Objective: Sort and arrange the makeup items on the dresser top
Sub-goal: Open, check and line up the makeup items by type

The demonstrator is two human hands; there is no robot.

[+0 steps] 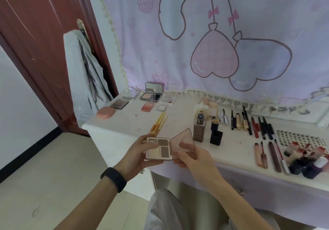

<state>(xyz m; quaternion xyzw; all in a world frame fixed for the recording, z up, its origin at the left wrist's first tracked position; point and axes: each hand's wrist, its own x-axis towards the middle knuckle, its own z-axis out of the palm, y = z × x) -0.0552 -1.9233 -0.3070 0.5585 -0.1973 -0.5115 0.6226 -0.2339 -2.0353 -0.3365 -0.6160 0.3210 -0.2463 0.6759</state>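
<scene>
— While we have the small rose-gold square eyeshadow palette (159,149) open before us, where exactly is it?

— Off the surface, in the air just before the front edge of the white desk (128,121). Our left hand (137,154) grips the base, thumb across its upper face by the four brown and cream pans, fingers curled beneath. Our right hand (193,159) pinches the tinted see-through lid (184,138), which stands swung out to the right.

— How will it handle, do we think?

— Light and stiff, we judge: a thin plastic case. The pressed powders are the fragile part, since a knock or a drop could crack them, and the hinge looks slight. The glossy shell may be slippery.

— So where do we take hold?

— By the side edges of the base, thumb kept off the pans. We would fold the lid down first, gently, by its free corner.

— And where might it belong?

— Likely with the flat cases at the back left: the mirrored silver compact (151,96), the dark square palette (119,104), the pink blush pan (147,106). The yellow-handled brushes (159,123) lie just beyond our left hand, and the brown glass foundation bottle (199,129) stands just past the lid. The dark pencils (263,126) lie in rows to the right.
</scene>
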